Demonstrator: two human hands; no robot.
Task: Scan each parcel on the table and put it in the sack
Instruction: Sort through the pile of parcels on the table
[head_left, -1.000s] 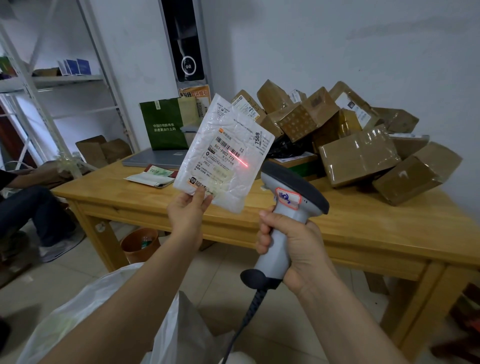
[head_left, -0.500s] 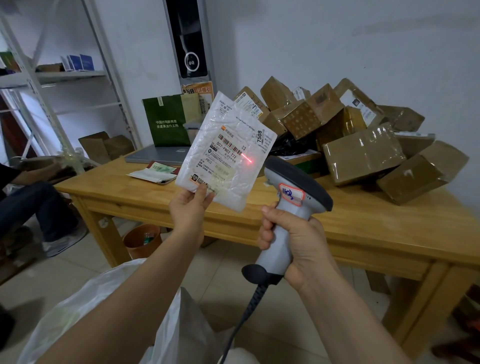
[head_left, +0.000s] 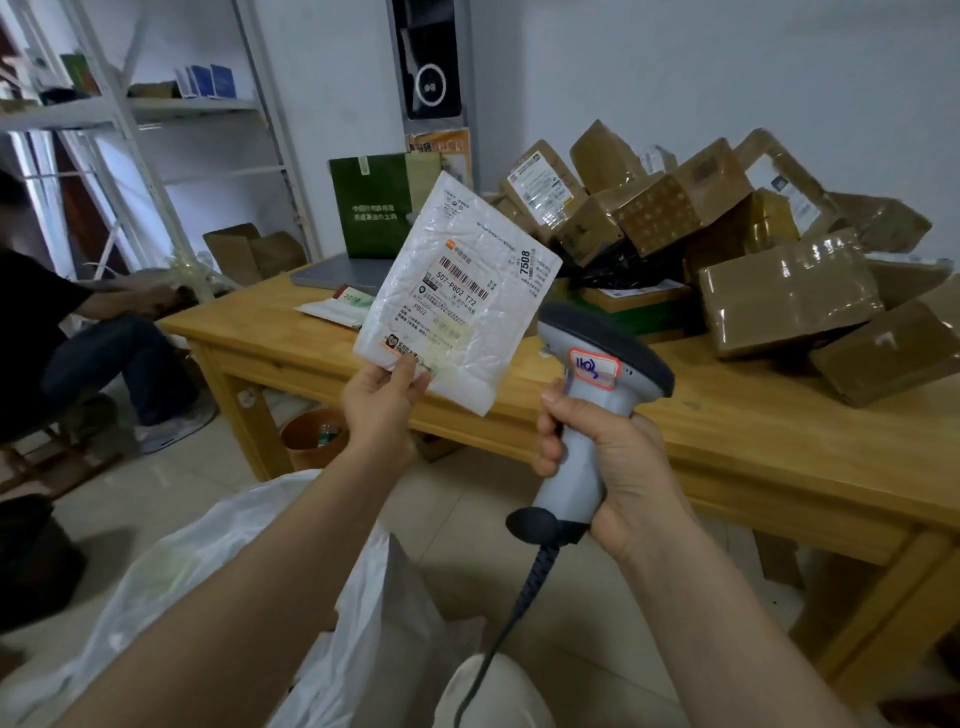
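My left hand (head_left: 382, 402) pinches the lower corner of a white padded mailer (head_left: 462, 291), holding it upright with its barcode label facing me. My right hand (head_left: 610, 457) grips the handle of a grey barcode scanner (head_left: 597, 374), whose head points at the mailer from just to its right. No red scan line shows on the label. A pile of brown taped cardboard parcels (head_left: 753, 260) lies on the wooden table (head_left: 779, 441) behind. The white plastic sack (head_left: 291, 587) sits open on the floor below my arms.
A green paper bag (head_left: 374, 205), a grey laptop (head_left: 337, 270) and a small envelope (head_left: 343, 306) sit on the table's left part. A seated person (head_left: 62, 332) is at the far left by metal shelves (head_left: 156, 109). An orange bin (head_left: 311, 436) stands under the table.
The red scan line that lay on the mailer's label has gone out. The mailer and scanner have stayed almost where they were, the mailer tilted slightly more.
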